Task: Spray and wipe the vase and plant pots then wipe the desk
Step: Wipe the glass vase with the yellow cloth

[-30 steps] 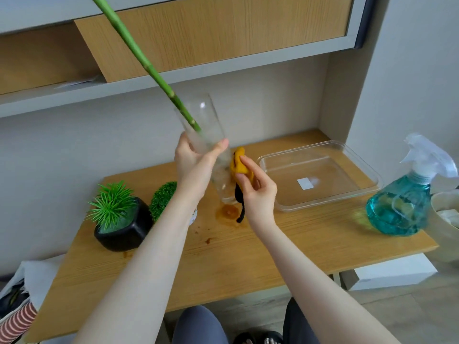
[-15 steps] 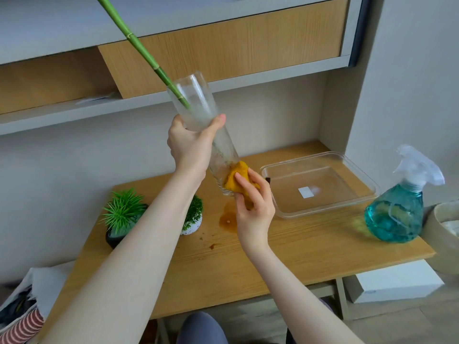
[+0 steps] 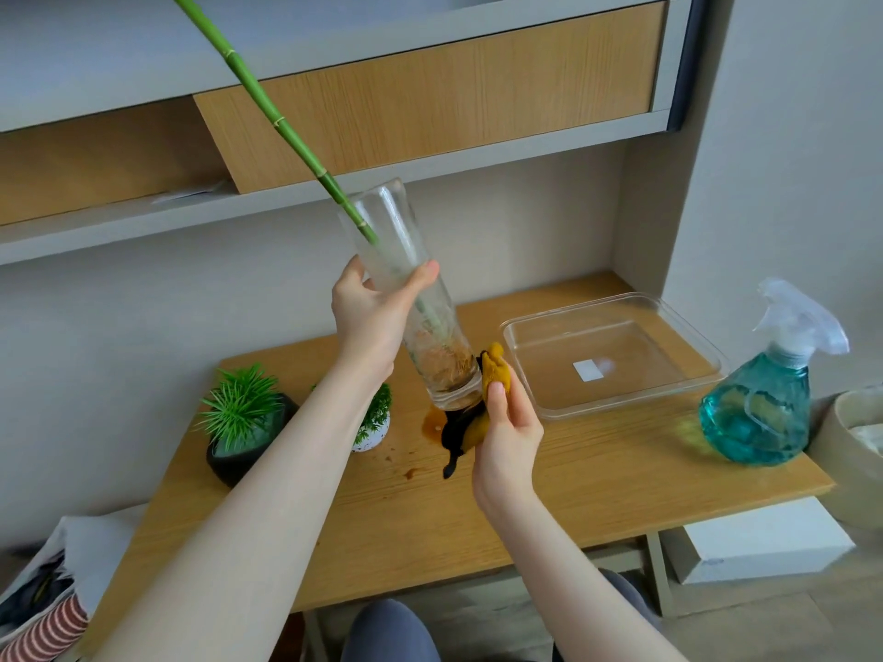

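My left hand [image 3: 370, 317] grips a tall clear glass vase [image 3: 406, 260] tilted above the desk, its base lower right. A green bamboo stalk [image 3: 267, 107] sticks out of its mouth toward the upper left. My right hand [image 3: 506, 437] holds a yellow and black cloth [image 3: 492, 370] against the vase's base. A black pot with spiky green plant [image 3: 239, 422] and a small white pot [image 3: 370, 434] stand on the wooden desk [image 3: 573, 480] at the left, partly behind my left arm. A brown stain [image 3: 432, 422] lies under the vase.
A clear plastic tray [image 3: 616, 346] sits at the desk's back right. A teal spray bottle [image 3: 764, 398] stands at the right edge beside a beige bin [image 3: 855, 437]. Shelves and a wooden cabinet hang above. A white box [image 3: 759, 542] lies below the desk.
The vase has stayed raised while the cloth slid around its base to the right side. My view has shifted slightly upward.
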